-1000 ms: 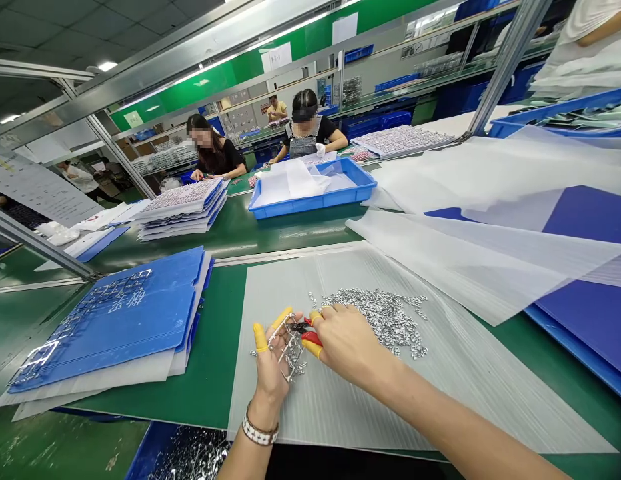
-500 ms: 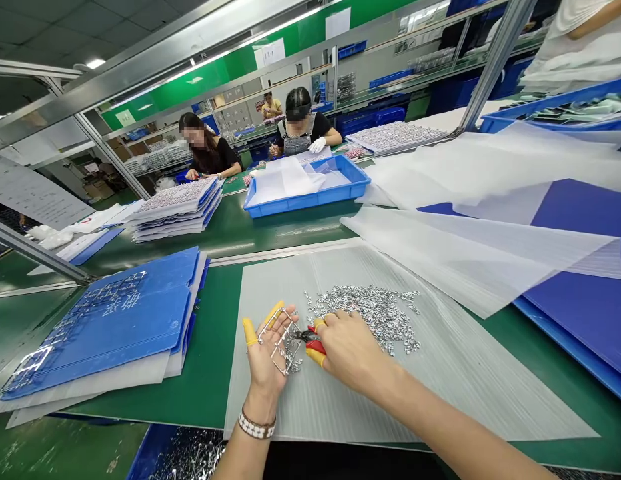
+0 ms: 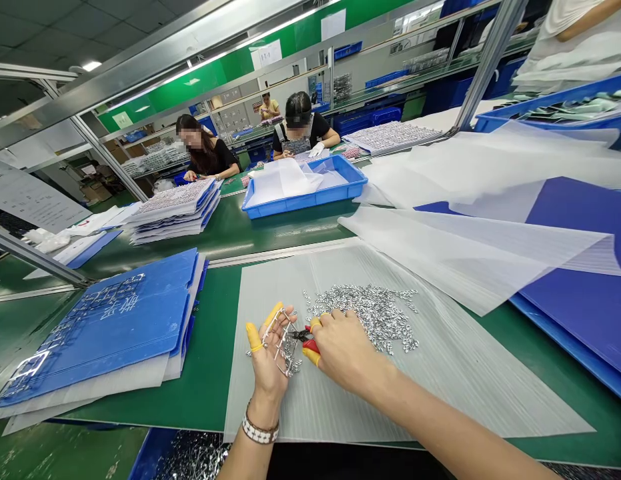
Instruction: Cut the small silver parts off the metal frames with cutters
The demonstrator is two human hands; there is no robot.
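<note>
Clamping right hand (image 3: 347, 348) round pliers (image 3: 303, 335), lower centre;
clasping silvery frame (image 3: 283, 341) in left hand (image 3: 268, 368); risking a nick from any slip.

Blue board (image 3: 155, 327): white handwritten characters (image 3: 123, 305), they seem Chinese; one looks like 散, but I am not certain, and the rest I cannot read.
White panel at left (image 3: 35, 197): rows of small dark marks, too small for reading.
Paper on green strip (image 3: 266, 55): a few dark marks, not legible from here.
</note>
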